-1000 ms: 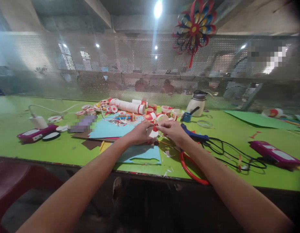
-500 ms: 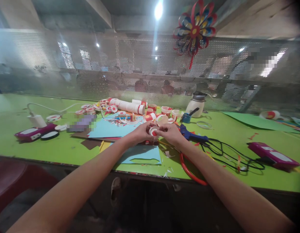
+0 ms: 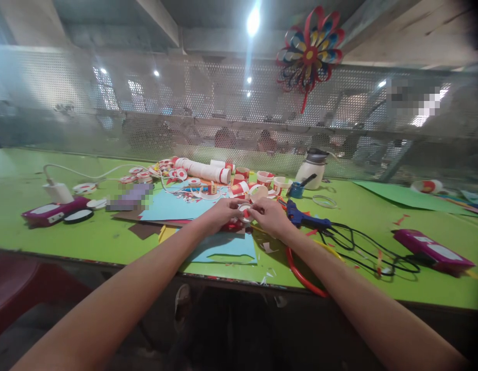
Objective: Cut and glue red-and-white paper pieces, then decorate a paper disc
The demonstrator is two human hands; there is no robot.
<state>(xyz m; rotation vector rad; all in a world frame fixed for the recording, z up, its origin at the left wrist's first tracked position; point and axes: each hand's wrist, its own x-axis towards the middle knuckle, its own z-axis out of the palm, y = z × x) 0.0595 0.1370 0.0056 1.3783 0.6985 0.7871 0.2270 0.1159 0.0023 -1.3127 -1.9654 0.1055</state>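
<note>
Between my two hands is a small round white paper piece with a red centre (image 3: 245, 213), like the bottom cut from a paper cup. My left hand (image 3: 223, 214) pinches its left side, and my right hand (image 3: 267, 214) has its fingers closed on the right side. The piece is held above light-blue paper sheets (image 3: 223, 247). Just behind my hands are cut paper cups (image 3: 239, 189) in red and white. A blue hot glue gun (image 3: 306, 216) lies to the right of my right hand.
Stacked cup rolls (image 3: 202, 170) lie at the back. A white jug (image 3: 311, 170) stands near a small blue pot (image 3: 296, 189). Purple power strips (image 3: 432, 252) and black cables (image 3: 362, 247) are on the right. A red tube (image 3: 300, 273) curves near the front edge. A paper flower (image 3: 310, 54) hangs above.
The round piece has tilted slightly in my fingers and sits a little lower. Both hands stay close together on it, with the right hand shifted slightly.
</note>
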